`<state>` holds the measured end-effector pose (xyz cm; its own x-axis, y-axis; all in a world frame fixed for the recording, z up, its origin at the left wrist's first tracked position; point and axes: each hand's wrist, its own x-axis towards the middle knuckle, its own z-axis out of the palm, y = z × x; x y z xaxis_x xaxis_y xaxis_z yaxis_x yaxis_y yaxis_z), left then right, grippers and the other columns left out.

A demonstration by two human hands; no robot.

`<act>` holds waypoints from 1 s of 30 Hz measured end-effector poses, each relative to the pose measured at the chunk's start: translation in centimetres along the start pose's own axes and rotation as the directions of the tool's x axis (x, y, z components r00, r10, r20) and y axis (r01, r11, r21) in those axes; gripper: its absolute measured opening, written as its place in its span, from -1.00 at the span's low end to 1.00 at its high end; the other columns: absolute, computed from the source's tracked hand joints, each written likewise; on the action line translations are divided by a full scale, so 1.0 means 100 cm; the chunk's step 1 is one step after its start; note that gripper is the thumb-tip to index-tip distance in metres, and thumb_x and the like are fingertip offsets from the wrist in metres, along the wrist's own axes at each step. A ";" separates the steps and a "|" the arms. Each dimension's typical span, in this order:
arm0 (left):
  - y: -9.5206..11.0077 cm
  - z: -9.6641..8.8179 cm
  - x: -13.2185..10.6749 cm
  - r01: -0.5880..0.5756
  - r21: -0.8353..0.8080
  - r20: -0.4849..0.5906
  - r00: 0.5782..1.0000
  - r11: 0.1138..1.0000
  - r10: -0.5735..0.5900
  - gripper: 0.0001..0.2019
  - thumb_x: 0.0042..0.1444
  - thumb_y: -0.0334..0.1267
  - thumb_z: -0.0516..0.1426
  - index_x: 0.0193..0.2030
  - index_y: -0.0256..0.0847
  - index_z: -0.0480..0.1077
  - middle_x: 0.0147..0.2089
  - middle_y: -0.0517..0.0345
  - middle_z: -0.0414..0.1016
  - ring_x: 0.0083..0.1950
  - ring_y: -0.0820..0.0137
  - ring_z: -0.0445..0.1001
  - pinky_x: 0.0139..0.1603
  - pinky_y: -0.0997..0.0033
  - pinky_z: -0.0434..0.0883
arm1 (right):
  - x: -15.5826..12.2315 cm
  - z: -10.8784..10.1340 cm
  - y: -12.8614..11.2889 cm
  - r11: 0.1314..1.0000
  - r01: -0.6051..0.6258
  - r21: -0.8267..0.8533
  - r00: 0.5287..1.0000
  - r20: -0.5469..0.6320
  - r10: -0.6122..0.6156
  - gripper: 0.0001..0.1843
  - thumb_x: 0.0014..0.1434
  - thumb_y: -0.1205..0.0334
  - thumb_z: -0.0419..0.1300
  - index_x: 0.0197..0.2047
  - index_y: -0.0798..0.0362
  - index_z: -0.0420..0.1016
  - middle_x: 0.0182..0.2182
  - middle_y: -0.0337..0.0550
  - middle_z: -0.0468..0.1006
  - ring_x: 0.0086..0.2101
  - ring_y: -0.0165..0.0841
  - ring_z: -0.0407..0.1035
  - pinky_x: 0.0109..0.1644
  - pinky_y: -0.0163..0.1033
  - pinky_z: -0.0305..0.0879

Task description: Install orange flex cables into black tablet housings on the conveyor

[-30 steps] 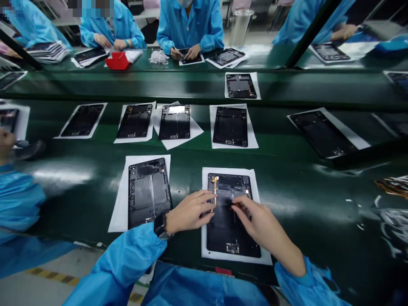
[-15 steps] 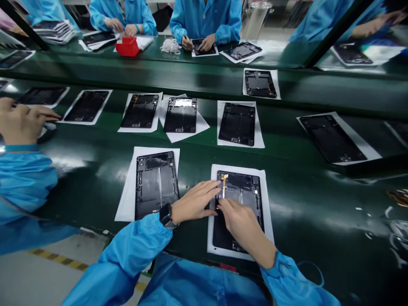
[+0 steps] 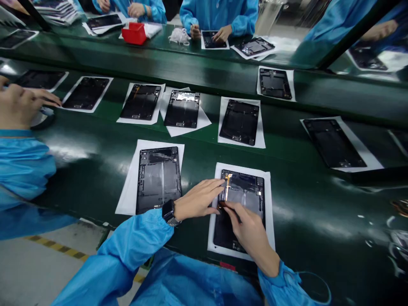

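A black tablet housing (image 3: 236, 231) lies on a white sheet (image 3: 269, 212) in front of me, with an orange flex cable (image 3: 228, 182) running down its left side. My left hand (image 3: 199, 202) rests at the housing's left edge, fingers stretched out and thumb apart, its fingertips near the cable's upper part. My right hand (image 3: 248, 225) is over the middle of the housing, with thumb and forefinger pinching the lower end of the flex cable. To the left, a second tablet housing (image 3: 159, 178) lies on its own white sheet (image 3: 127, 199), partly behind my left wrist.
Several tablet housings on sheets line the green bench (image 3: 191, 157), including one by a co-worker's hand (image 3: 19, 102) at left. Across the raised ledge, co-workers in blue handle housings near a red bin (image 3: 134, 34). Clear plastic pieces (image 3: 398, 242) lie at right.
My right fingers have shifted slightly, and the orange cable end between them now shows. My left hand stays at the housing's edge. The whole view has shifted a little.
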<state>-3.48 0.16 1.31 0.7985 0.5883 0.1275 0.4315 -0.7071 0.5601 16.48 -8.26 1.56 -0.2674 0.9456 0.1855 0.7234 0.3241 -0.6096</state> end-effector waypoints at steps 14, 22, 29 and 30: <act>0.000 0.002 -0.001 0.015 -0.041 -0.017 1.000 0.999 -0.015 -0.20 -0.02 -0.17 0.37 0.30 -0.25 0.10 0.39 -0.20 0.11 0.43 0.12 0.08 0.38 0.12 0.16 | 0.021 -0.019 -0.004 0.977 0.100 -0.187 0.979 0.193 -0.064 -0.71 0.25 0.55 -0.06 -0.09 0.07 0.34 -0.24 -0.07 0.53 -0.30 -0.26 0.46 -0.27 -0.25 0.35; -0.001 0.004 0.000 0.024 -0.050 -0.008 1.000 0.998 -0.024 -0.27 0.04 -0.17 0.34 0.29 -0.23 0.12 0.40 -0.20 0.09 0.43 0.13 0.08 0.39 0.10 0.14 | 0.024 -0.010 -0.013 0.923 0.191 -0.335 0.961 0.257 -0.106 -0.69 0.18 0.63 -0.10 -0.22 0.08 0.32 -0.40 -0.13 0.45 -0.44 -0.29 0.39 -0.41 -0.26 0.21; 0.004 0.001 -0.004 0.026 0.017 0.008 1.000 1.000 -0.026 -0.30 0.07 -0.14 0.31 0.28 -0.28 0.13 0.39 -0.21 0.12 0.42 0.16 0.09 0.38 0.17 0.14 | 0.024 -0.006 -0.009 0.953 0.196 -0.229 0.959 0.247 -0.138 -0.73 0.23 0.58 -0.07 -0.24 0.09 0.36 -0.37 -0.10 0.49 -0.35 -0.25 0.42 -0.31 -0.23 0.25; 0.006 -0.003 -0.002 0.020 0.044 0.024 0.999 0.999 -0.021 -0.29 0.06 -0.13 0.32 0.27 -0.29 0.14 0.38 -0.20 0.12 0.42 0.16 0.10 0.38 0.19 0.15 | 0.020 -0.009 -0.005 0.970 0.168 -0.174 0.967 0.218 -0.128 -0.74 0.28 0.54 -0.06 -0.19 0.08 0.38 -0.34 -0.10 0.51 -0.33 -0.25 0.43 -0.28 -0.23 0.27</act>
<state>-3.55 -0.25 1.84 0.7988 0.5938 0.0960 0.4658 -0.7116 0.5259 16.09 -6.49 2.94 -0.4902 0.8670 0.0897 0.7678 0.4782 -0.4264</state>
